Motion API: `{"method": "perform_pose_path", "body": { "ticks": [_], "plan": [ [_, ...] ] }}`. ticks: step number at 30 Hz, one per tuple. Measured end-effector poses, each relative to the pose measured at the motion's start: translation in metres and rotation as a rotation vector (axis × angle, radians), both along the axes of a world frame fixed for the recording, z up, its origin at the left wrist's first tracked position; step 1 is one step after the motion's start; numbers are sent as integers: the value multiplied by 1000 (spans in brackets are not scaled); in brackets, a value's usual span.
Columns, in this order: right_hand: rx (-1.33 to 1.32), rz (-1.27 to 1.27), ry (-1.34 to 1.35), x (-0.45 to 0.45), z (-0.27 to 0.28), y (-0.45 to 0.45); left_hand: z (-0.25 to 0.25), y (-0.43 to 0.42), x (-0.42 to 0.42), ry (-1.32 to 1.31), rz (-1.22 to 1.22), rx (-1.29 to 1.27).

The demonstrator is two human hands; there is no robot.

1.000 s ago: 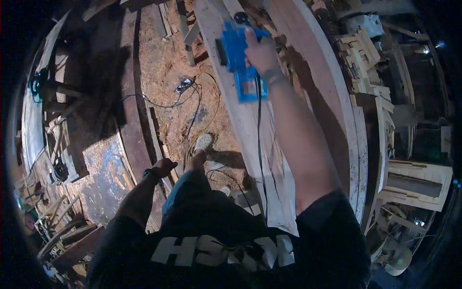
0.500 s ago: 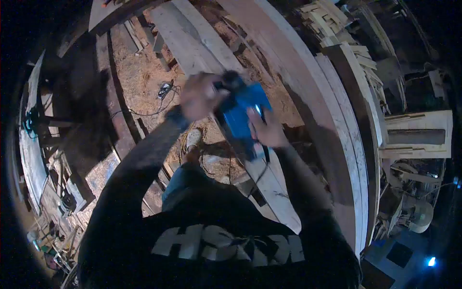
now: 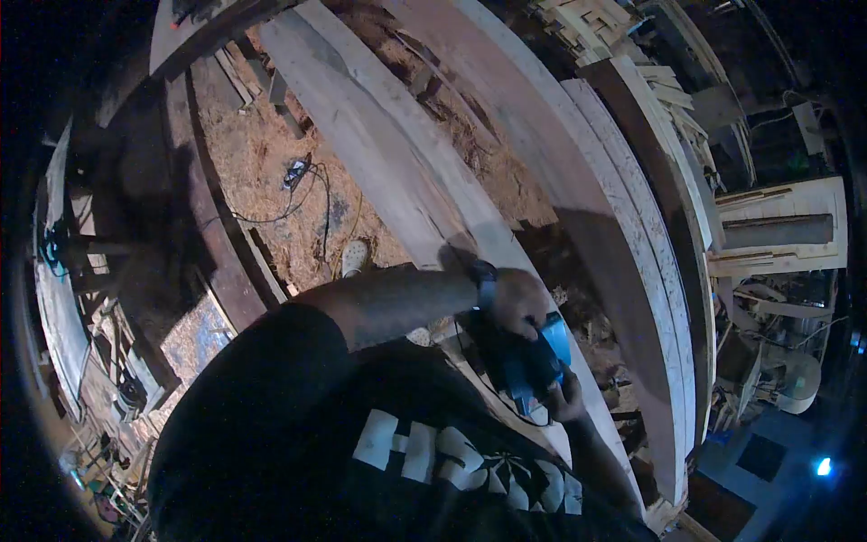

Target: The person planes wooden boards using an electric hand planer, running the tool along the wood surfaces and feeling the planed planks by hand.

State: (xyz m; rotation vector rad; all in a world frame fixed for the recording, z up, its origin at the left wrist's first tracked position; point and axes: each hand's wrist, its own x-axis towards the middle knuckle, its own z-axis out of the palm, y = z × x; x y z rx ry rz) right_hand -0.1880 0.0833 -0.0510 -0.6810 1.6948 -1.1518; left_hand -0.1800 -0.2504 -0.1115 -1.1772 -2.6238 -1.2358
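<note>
blue power tool [image 3: 524, 369] now sits over the near end of the long plank [image 3: 388, 172], close to the wearer's body, spanning much of the width between its left and right edges; whether its base touches the wood, i cannot tell. the right grip [image 3: 567, 399] is closed around the tool's lower end, its fingers partly in shadow. the left grip [image 3: 521, 303] is clasped over the upper end, a dark wristband [image 3: 485, 285] just behind it. a second ago the tool is farther up the plank under the right grip alone, while the left grip hangs apart, beyond the plank's left edge; now both are on it. that likely means steadier, two-handed control, and it leaves the plank's far stretch uncovered. past the left edge a white shoe [image 3: 355, 257] stands on the shaving-strewn floor [image 3: 248, 144], and farther off lies a power strip [image 3: 295, 173]. beyond the right edge runs a second board [image 3: 578, 172], then a pile of pale wood pieces [image 3: 591, 27].
</note>
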Motion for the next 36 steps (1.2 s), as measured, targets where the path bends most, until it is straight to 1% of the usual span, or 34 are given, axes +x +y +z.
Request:
{"method": "perform_pose_path", "body": {
  "ticks": [2, 4, 5, 6, 7, 8, 10, 12, 13, 14, 16, 17, 18, 20, 21, 22, 24, 26, 27, 28, 30, 31, 34, 36],
  "plan": [
    [58, -2, 24, -6, 2, -38, 22, -52, 22, 119, 153, 25],
    [158, -18, 43, -8, 10, -89, 36, -102, 54, 322, 519, 267],
    [229, -32, 48, -8, 13, -115, 29, -130, 68, 301, 668, 207],
    [212, -46, 108, -11, -2, -136, 22, -158, 85, 279, 816, 144],
    [194, -59, 168, -13, -17, -159, 15, -183, 107, 206, 954, 163],
    [117, -27, 69, -11, 1, -196, 9, -205, 133, 130, 1093, 182],
    [123, -9, 101, -13, -1, -250, -9, -239, 189, -66, 1239, 173],
    [146, 23, 251, -17, -12, -290, -53, -259, 240, -309, 1351, -176],
    [86, 68, 269, -16, 7, -317, -98, -267, 272, -477, 1322, -209],
    [43, 80, 298, -14, 10, -337, -146, -270, 304, -645, 1289, -240],
    [-30, 71, 368, -7, 6, -373, -197, -257, 361, -1156, 963, -543],
    [-61, 55, 396, -6, -2, -390, -239, -244, 388, -1220, 800, -585],
    [-92, 40, 426, -5, -11, -407, -268, -227, 409, -1279, 634, -622],
    [-138, 24, 443, -6, -25, -439, -224, -185, 420, -1232, 887, -343],
    [-154, 19, 442, -7, -28, -454, -253, -171, 435, -1140, 874, -245],
    [-158, 21, 425, -4, -21, -468, -308, -159, 454, -1047, 860, -150],
    [-139, 32, 395, -1, -13, -493, -326, -150, 465, -959, 875, -42],
    [-96, 46, 372, -5, -10, -516, -275, -153, 443, -970, 936, -15],
    [-92, 29, 413, -7, -22, -528, -251, -162, 426, -1149, 958, -96],
    [-86, 11, 455, -2, -17, -540, -273, -162, 435, -1048, 1020, -50],
    [-8, 36, 343, 0, 6, -559, -313, -166, 445, -836, 1135, 35],
    [-5, 33, 342, 0, 6, -569, -217, -180, 414, -883, 1125, -35],
    [-12, 38, 315, -3, 3, -611, -223, -181, 420, -920, 1240, -61],
    [-47, 61, 269, -3, 4, -641, -212, -180, 431, -988, 1237, -9]
  ]
}}
